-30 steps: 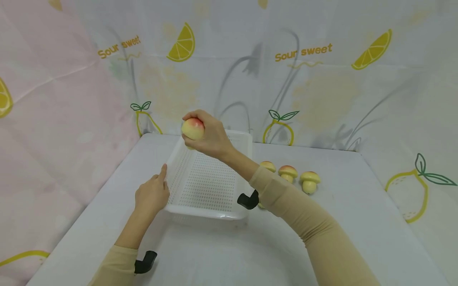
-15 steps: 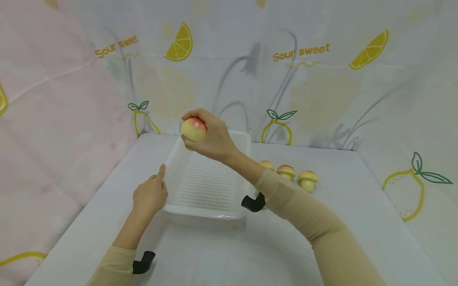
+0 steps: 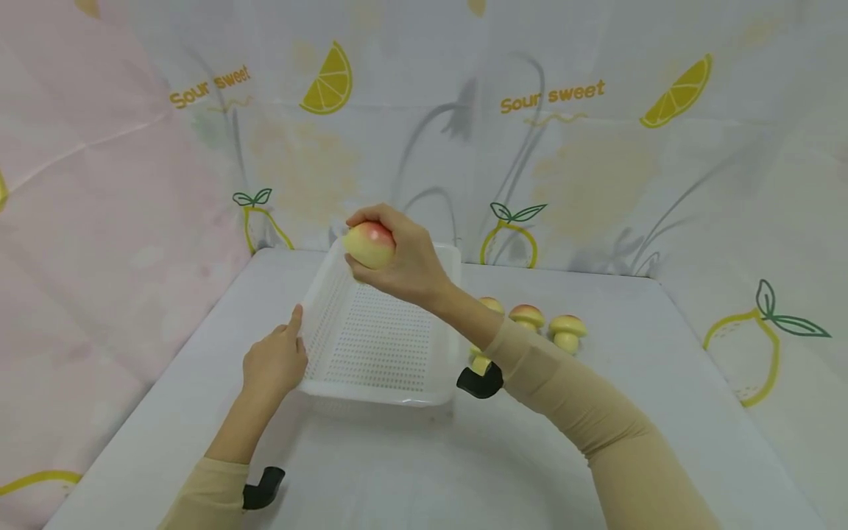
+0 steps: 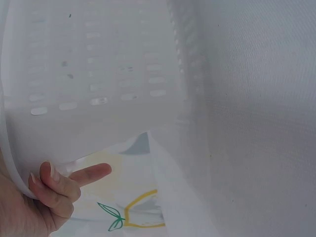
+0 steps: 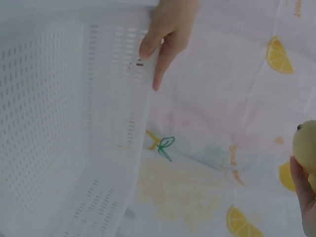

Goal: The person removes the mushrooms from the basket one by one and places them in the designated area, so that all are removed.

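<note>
A white perforated plastic basket point(image 3: 384, 335) is tilted on the table. My left hand point(image 3: 274, 361) grips its left rim, thumb inside the wall point(image 5: 170, 29) and fingers curled on the outer side in the left wrist view. Above the far part of the basket, my right hand point(image 3: 407, 261) holds a toy mushroom point(image 3: 369, 245) by its round yellow cap with a red blush. The palm hides much of it; only a yellow edge of the toy shows in the right wrist view. No other piece is seen inside the basket.
Right of the basket stand several toy mushrooms, among them a red-topped one point(image 3: 527, 316) and a yellow one point(image 3: 567, 333). My right forearm partly covers others, including one lying near the basket point(image 3: 480, 361). A lemon-printed cloth point(image 3: 411, 132) hangs behind the table.
My right hand, still holding the toy mushroom, has shifted slightly right and nearer. The lying mushroom beside the basket shows more from behind the forearm. My left hand keeps its grip.
</note>
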Demonstrator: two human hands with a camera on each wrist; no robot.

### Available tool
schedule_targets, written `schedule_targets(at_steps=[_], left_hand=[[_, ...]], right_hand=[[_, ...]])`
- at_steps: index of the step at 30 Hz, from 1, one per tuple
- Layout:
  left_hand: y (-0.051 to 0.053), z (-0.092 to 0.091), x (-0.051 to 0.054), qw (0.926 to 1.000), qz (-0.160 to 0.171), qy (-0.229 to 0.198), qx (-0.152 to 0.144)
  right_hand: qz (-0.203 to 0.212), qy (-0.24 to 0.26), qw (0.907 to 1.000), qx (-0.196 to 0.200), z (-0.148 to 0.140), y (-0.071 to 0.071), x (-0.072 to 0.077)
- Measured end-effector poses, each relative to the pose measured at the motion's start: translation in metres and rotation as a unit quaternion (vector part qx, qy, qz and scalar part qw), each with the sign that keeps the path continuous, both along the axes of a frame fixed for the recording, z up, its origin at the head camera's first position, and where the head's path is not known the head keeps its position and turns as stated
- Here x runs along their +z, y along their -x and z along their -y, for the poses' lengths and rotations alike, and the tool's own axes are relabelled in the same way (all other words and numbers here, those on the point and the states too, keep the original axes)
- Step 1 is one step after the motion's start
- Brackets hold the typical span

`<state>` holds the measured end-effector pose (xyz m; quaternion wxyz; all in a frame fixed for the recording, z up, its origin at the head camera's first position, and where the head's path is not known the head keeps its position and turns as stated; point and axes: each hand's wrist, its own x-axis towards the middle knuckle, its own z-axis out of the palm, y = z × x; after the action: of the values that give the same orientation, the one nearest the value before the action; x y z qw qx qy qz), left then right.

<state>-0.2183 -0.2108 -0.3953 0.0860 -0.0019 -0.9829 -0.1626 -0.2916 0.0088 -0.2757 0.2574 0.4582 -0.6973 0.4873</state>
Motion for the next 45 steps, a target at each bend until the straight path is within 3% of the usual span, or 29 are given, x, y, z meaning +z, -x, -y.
schedule_targets(at_steps=[14,22,28,45], left_hand=[[0.001,-0.001,0.004,0.9995,0.029,-0.001,0.01],[0.002,0.0,0.001,0.9995,0.03,0.001,0.006],[0.002,0.0,0.002,0.999,0.044,0.003,0.011],[0.004,0.001,0.0,0.9994,0.034,0.01,0.005]], right_hand=[[-0.012,0.013,0.9998,-0.01,-0.026,-0.001,-0.002],[-0.016,0.013,0.9996,-0.02,-0.041,-0.003,-0.005],[-0.004,0.008,0.9997,-0.024,-0.056,-0.008,-0.007],[0.003,0.001,0.9983,-0.058,-0.098,-0.017,-0.012]])
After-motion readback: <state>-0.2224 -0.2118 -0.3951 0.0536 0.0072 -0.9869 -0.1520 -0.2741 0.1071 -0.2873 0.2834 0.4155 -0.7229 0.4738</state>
